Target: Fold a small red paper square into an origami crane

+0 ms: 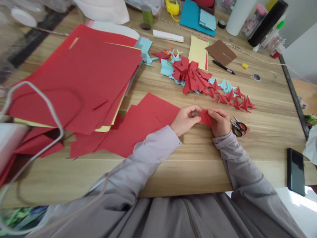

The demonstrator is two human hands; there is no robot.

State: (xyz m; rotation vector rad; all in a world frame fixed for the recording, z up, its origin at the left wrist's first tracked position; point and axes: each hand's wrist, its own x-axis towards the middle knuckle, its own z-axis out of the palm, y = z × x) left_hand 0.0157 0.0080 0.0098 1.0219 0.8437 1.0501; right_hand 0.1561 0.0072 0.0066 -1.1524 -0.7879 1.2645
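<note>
Between both hands is a small piece of folded red paper [205, 117], held just above the wooden table. My left hand [186, 119] pinches its left edge between thumb and fingers. On the other edge, my right hand [219, 121] grips it, thumb on top. Some of its folds are hidden by the fingers. Right of my right hand lie scissors [239, 127] with black handles, and orange handles show beside them. Larger red paper sheets [146, 122] lie left of my left hand. Beyond the hands, folded red paper pieces [192, 75] are heaped with light blue ones.
A tall stack of red sheets [81, 76] fills the left side, with a white cable [37, 86] before it. Small red and blue folded shapes [230, 94] stand in rows. A black pen [223, 67], brown paper [221, 53] and a phone [296, 171] lie rightward.
</note>
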